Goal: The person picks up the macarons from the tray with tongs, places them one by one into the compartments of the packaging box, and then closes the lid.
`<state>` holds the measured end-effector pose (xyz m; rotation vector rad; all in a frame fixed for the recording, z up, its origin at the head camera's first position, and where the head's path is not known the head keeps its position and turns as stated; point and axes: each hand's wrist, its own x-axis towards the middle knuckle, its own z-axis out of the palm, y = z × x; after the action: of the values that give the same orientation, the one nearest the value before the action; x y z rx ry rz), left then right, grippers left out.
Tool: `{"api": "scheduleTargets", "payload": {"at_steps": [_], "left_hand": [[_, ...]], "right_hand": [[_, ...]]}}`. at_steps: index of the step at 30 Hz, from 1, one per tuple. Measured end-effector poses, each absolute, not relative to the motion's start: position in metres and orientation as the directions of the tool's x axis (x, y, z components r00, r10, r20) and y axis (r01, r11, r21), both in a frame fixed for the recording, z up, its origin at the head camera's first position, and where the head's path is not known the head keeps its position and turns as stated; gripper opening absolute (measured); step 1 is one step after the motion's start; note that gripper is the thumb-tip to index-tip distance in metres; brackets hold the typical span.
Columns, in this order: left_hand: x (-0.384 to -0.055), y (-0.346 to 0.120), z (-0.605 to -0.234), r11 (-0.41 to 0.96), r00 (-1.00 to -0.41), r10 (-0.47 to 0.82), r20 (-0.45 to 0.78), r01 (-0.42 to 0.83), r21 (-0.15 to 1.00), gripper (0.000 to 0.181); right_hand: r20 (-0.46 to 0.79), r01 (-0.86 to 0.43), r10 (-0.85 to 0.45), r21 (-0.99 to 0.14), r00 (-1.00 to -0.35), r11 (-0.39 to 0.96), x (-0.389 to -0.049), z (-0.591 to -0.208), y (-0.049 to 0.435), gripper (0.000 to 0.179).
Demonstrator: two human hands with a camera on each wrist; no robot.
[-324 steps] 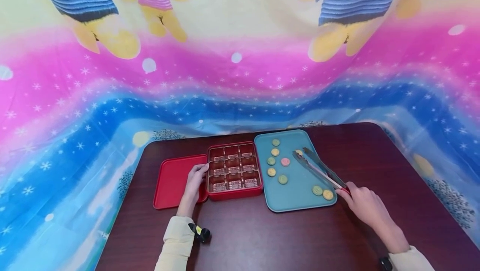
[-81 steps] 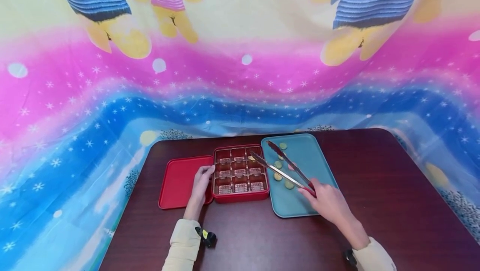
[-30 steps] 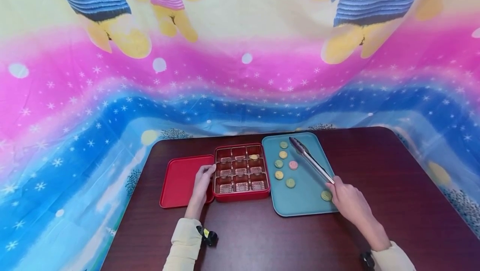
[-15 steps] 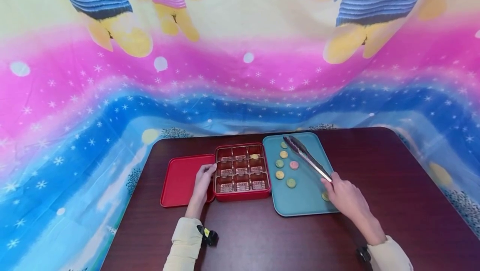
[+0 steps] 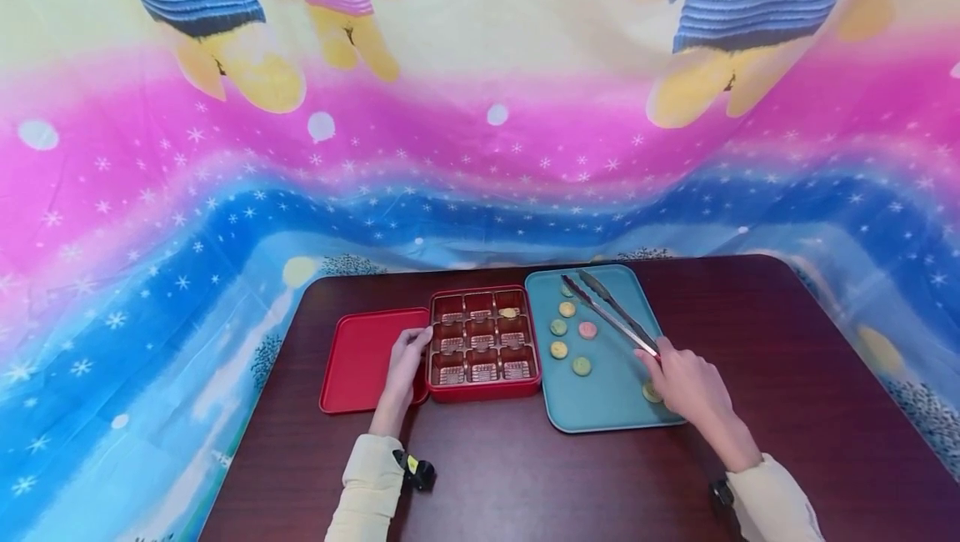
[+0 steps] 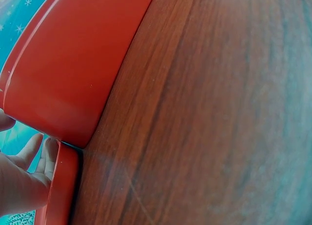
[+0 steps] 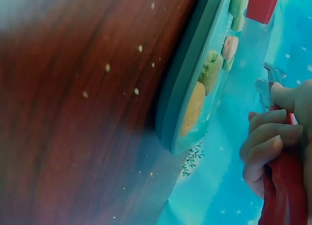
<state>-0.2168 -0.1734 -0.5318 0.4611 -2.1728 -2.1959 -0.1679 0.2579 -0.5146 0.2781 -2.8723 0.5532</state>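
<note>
Head view: we've just spread tongs (image 5: pixel 617 322) wider, so they carry nothing; R hand (image 5: pixel 688 383) curls fingers round them, L hand (image 5: pixel 406 356) touches box (image 5: pixel 483 393) w/ loose fingers. 1 cookie (image 5: pixel 509 313) sits in far-R slot (image 5: pixel 504 300), others on tray (image 5: pixel 607 400).

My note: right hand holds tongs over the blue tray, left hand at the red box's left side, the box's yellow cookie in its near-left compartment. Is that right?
Not quite: the head view shows the yellow cookie in the far-right compartment of the red box, not near-left. The right hand holds tongs over the blue tray, with the left hand at the box's left side.
</note>
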Motion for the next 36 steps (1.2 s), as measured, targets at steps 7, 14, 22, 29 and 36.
{"api": "scheduleTargets", "payload": {"at_steps": [7,14,22,29,36], "left_hand": [[-0.225,-0.175,-0.548,-0.018,-0.948,-0.249,-0.198,-0.200,0.980,0.039],[-0.224,-0.175,-0.548,-0.009,-0.949,-0.250,-0.192,-0.196,0.981,0.040],[-0.226,-0.178,-0.548,-0.013,-0.952,-0.234,-0.199,-0.202,0.979,0.038],[-0.226,-0.178,-0.548,-0.028,-0.952,-0.223,-0.212,-0.211,0.977,0.038],[-0.225,-0.175,-0.549,-0.021,-0.945,-0.255,-0.203,-0.205,0.979,0.039]], "right_hand": [[0.266,-0.261,-0.186,-0.282,-0.946,0.923,-0.182,-0.515,0.259,0.034],[0.234,-0.247,-0.181,-0.289,-0.955,0.925,-0.188,-0.513,0.259,0.033],[0.190,-0.225,-0.172,-0.313,-0.967,0.923,-0.185,-0.513,0.260,0.030],[0.212,-0.257,-0.196,-0.312,-0.957,0.915,-0.182,-0.518,0.261,0.031],[0.227,-0.276,-0.213,-0.297,-0.950,0.914,-0.182,-0.522,0.261,0.033]]}}
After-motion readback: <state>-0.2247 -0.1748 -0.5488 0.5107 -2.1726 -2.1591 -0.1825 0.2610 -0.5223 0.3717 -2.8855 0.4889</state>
